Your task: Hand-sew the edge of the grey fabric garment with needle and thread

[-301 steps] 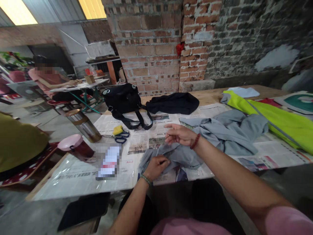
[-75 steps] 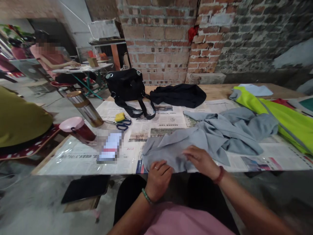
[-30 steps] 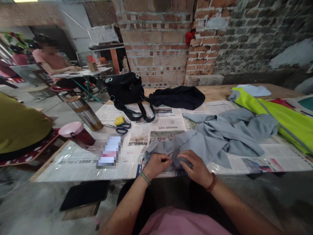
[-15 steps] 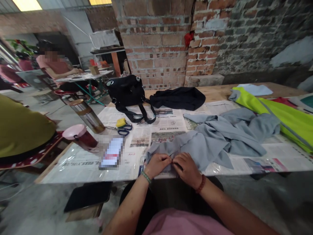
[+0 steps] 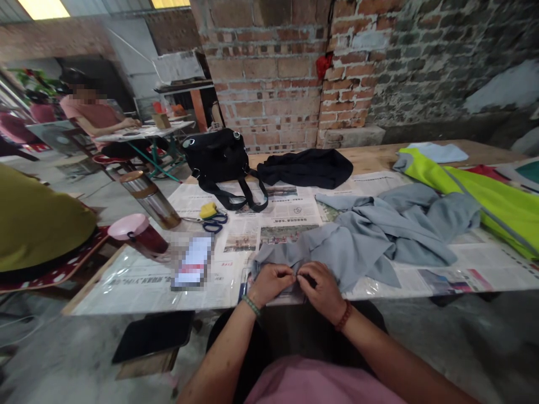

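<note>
A crumpled grey cloth [image 5: 357, 241] spreads over the newspaper-covered table in front of me. At its near left edge, my left hand [image 5: 274, 282] has thumb and forefinger pinched on the fabric; a green bead bracelet is on that wrist. Close beside it, almost fingertip to fingertip, is my right hand [image 5: 319, 286], wearing a reddish bead bracelet. Its fingers are curled and pinched together over the cloth's edge. Whatever lies between those right fingertips is too small to make out.
Left on the table are a phone [image 5: 193, 262], a pink-lidded cup [image 5: 141, 233], a steel flask [image 5: 149, 199] and blue-handled scissors [image 5: 214, 223]. Behind lie a black bag [image 5: 217, 154] and dark cloth [image 5: 307, 168]; a yellow vest [image 5: 475, 196] is right. A person [image 5: 37, 224] sits close left.
My right hand's fingers have shifted slightly, leaving a small gap between the two hands' fingertips. The left hand stays at the cloth's edge, and the cloth lies nearly the same.
</note>
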Action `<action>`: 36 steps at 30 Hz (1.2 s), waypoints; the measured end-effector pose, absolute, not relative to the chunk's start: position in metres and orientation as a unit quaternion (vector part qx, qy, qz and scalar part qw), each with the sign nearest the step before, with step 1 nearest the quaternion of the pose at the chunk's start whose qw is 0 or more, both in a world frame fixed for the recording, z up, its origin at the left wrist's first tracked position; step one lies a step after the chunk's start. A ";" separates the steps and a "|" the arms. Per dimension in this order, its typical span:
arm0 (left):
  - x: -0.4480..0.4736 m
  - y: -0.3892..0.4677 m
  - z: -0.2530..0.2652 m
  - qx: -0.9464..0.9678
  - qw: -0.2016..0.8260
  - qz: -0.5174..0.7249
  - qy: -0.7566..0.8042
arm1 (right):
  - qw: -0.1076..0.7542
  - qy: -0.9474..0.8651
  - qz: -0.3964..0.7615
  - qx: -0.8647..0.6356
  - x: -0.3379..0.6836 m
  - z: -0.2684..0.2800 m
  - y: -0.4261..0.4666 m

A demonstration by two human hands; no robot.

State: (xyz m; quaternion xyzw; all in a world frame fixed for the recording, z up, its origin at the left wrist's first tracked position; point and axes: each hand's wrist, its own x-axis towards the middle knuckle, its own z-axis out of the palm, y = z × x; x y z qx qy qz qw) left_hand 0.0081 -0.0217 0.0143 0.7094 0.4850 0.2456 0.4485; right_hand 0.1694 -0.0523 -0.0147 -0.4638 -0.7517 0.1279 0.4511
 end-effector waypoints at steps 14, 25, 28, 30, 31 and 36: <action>0.015 -0.023 0.019 0.719 0.394 0.231 0.524 | 0.522 -0.619 0.428 -0.402 0.184 0.045 -0.043; 0.015 -0.023 0.023 0.705 0.413 0.241 0.524 | 0.519 -0.500 0.582 -0.378 0.202 0.081 0.043; 0.015 -0.023 0.022 0.703 0.412 0.241 0.527 | 0.549 -0.552 0.490 -0.393 0.208 0.085 0.058; 0.015 -0.023 0.021 0.704 0.413 0.239 0.526 | 0.561 -0.575 0.444 -0.396 0.212 0.088 0.066; 0.014 -0.022 0.020 0.705 0.413 0.239 0.525 | 0.565 -0.583 0.427 -0.398 0.214 0.090 0.069; 0.014 -0.021 0.019 0.712 0.406 0.240 0.521 | 0.566 -0.583 0.424 -0.399 0.211 0.096 0.066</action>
